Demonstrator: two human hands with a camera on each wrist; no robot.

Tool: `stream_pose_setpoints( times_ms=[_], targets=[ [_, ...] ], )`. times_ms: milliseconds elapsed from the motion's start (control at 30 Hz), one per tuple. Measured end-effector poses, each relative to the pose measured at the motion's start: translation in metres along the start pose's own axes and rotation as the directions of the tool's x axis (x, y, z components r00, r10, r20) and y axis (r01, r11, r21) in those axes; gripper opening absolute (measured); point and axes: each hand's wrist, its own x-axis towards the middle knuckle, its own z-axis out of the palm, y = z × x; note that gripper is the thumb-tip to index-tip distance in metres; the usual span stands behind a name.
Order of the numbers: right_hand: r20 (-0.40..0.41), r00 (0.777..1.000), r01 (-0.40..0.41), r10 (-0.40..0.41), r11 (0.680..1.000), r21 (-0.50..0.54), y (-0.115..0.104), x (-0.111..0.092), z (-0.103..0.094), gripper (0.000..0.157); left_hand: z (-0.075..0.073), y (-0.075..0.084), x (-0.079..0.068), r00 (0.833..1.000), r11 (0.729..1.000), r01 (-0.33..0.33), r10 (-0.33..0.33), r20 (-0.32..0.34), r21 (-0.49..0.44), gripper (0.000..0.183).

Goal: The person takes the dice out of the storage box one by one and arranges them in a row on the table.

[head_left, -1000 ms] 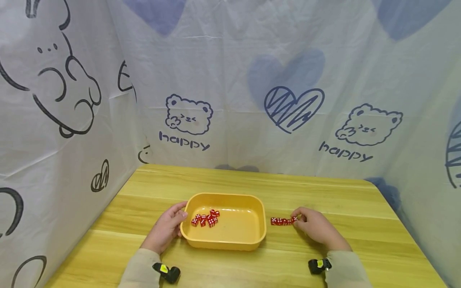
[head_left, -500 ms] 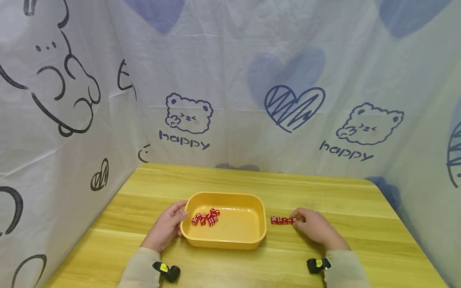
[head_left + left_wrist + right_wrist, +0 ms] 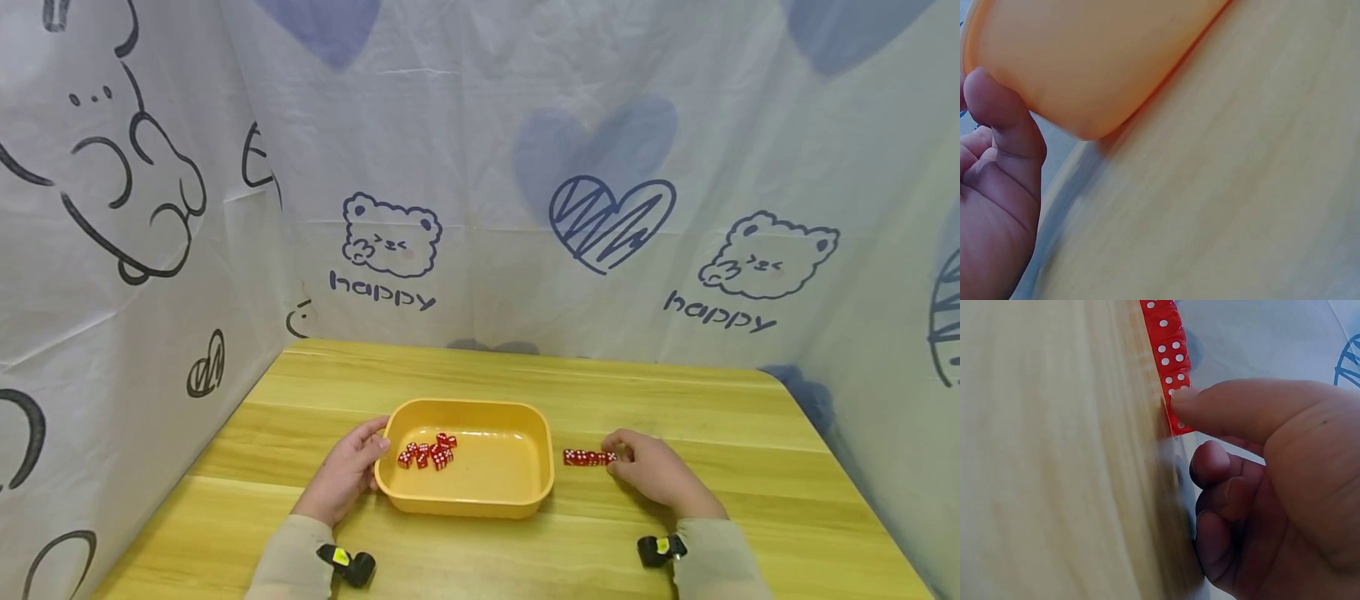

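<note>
In the head view my left hand (image 3: 347, 471) holds the left end of a yellow plastic tray (image 3: 495, 479). In the left wrist view its thumb (image 3: 1004, 112) lies at the tray's rim, with the other fingers partly hidden. Several red dice (image 3: 440, 458) with white dots lie loose in the tray's left part. To the right of the tray, a straight row of red dice (image 3: 583, 457) sits on the table. My right hand (image 3: 658, 473) pinches the right end die (image 3: 1180, 424) of that row between thumb and forefinger, the forefinger mostly hidden in the right wrist view.
Both hands work over a yellow wood-grain table (image 3: 480, 562). White cloth with printed hearts and bears (image 3: 393, 237) hangs behind the table and along its sides. A narrow gap separates the tray from the row of dice.
The right end die has shifted slightly left, into line with the row, and my right hand has moved a little with it. My left hand and the tray stay put.
</note>
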Motion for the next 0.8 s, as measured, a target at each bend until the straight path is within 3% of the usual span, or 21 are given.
stream_pose_setpoints(
  times_ms=[333,800],
  targets=[
    [0.002,1.0,-0.012,0.012,1.0,0.022,-0.004,-0.001,-0.001,0.031,0.0,0.0,0.0,1.0,1.0,0.003,-0.003,-0.007,0.005,0.049],
    [-0.022,0.996,0.09,-0.09,0.996,-0.017,-0.029,-0.006,-0.005,0.033,-0.001,-0.001,0.0,1.0,1.0,-0.001,0.001,-0.002,0.003,0.051]
  ],
)
